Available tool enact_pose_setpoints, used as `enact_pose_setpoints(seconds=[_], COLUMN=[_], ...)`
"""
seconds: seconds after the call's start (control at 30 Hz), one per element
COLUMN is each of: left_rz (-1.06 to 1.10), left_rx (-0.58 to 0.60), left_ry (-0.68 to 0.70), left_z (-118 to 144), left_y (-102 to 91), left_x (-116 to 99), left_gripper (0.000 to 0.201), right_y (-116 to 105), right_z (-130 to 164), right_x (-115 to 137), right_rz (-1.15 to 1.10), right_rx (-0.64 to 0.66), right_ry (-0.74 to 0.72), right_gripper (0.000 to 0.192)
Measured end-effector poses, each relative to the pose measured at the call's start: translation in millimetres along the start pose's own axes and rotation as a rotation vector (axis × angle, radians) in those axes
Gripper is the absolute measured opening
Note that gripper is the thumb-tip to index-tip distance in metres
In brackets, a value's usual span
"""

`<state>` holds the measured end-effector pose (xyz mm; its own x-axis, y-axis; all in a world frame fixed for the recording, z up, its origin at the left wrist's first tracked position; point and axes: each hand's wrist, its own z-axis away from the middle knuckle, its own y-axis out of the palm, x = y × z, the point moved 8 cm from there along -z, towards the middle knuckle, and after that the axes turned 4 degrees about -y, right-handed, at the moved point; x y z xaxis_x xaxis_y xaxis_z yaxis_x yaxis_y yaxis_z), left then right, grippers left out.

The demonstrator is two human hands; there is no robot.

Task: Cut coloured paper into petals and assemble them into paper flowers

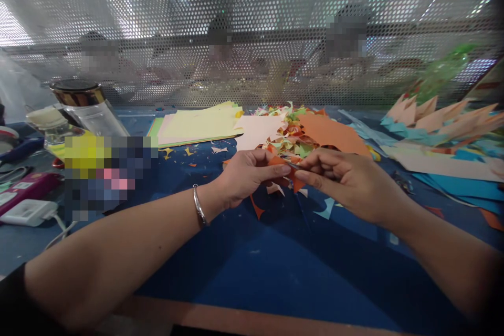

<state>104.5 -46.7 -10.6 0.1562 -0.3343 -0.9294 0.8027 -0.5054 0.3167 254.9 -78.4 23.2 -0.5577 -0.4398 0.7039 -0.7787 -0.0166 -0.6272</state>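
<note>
Over the middle of the table, my left hand (248, 176) is closed on a small piece of orange paper (298, 182), thumb on top. My right hand (346, 181) pinches at the right side of the same piece, its fingertips close to my left thumb. A thin greyish sliver shows between the two hands, too small to name. Right behind them lies a heap of colourful paper scraps (297, 144). A larger orange sheet (334, 134) and a pale pink sheet (258, 131) rest against this heap. Cut-off bits, including an orange scrap (258, 207), lie below my hands.
A stack of pale yellow sheets (197, 123) lies back left. Further left stand a clear jar (96, 115) and a bottle (51, 126), beside a white charger (29, 212). Folded peach paper points (444, 115) and blue sheets (460, 189) lie right. A perforated screen (260, 5) rises behind.
</note>
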Motion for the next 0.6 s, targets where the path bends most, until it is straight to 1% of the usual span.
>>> enact_pose_setpoints(seconds=[0.27,0.47,0.6], left_rz=[-0.015,-0.021,-0.007], left_rx=[0.012,0.041,0.057], left_ry=[0.001,0.004,0.020], left_z=[0.5,-0.4,-1.3], left_y=[1.0,1.8,2.0], left_x=[-0.7,0.7,1.0], left_gripper=[0.017,0.026,0.022], right_y=[1.2,-0.2,1.5], right_z=[-0.7,-1.3,-1.3], right_x=[5.4,10.3,9.9], right_rz=[-0.014,-0.013,-0.023], right_rx=[0.002,-0.003,0.010], right_ry=[-0.003,-0.019,-0.010], right_gripper=[0.045,0.046,0.047])
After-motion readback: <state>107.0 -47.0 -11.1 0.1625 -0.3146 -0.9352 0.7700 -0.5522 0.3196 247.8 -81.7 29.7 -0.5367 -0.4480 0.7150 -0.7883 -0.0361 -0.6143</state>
